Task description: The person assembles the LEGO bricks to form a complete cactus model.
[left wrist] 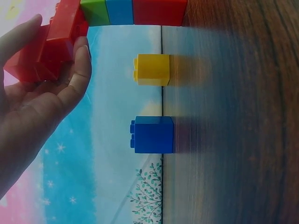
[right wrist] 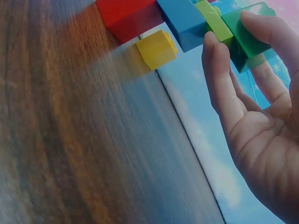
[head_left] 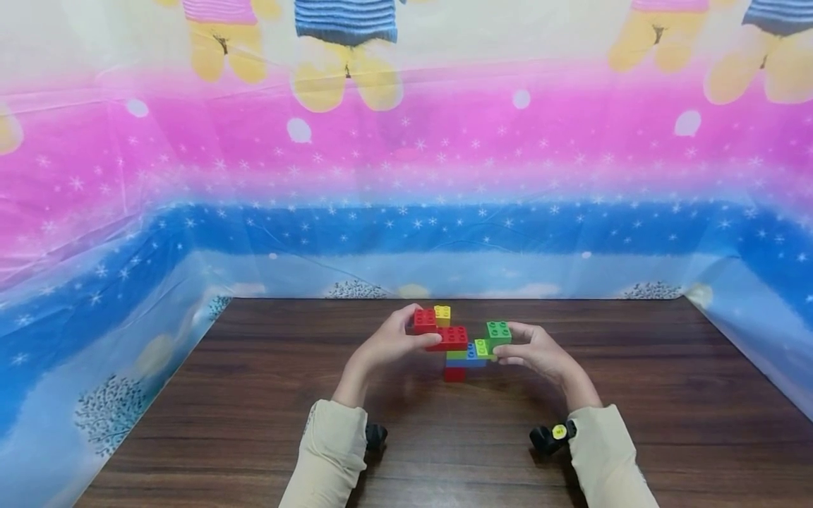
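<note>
A stack of toy building blocks stands on the table, with a red block [head_left: 454, 375] at its base and a blue block [head_left: 466, 363] and thin light green pieces above. On its upper left are two red blocks [head_left: 452, 336], stepped one over the other. My left hand [head_left: 387, 344] grips these red blocks between thumb and fingers. At the upper right sits a green block [head_left: 498, 331], which my right hand [head_left: 536, 351] pinches. In the right wrist view, a fingertip of that hand touches the light green piece [right wrist: 214, 21] under the green block.
Behind the stack, a yellow block [left wrist: 153, 69] and a dark blue block [left wrist: 153, 135] stand apart on the table; the head view does not show the dark blue one. A patterned cloth [head_left: 406, 233] hangs along the edges of the brown wooden table [head_left: 254, 395].
</note>
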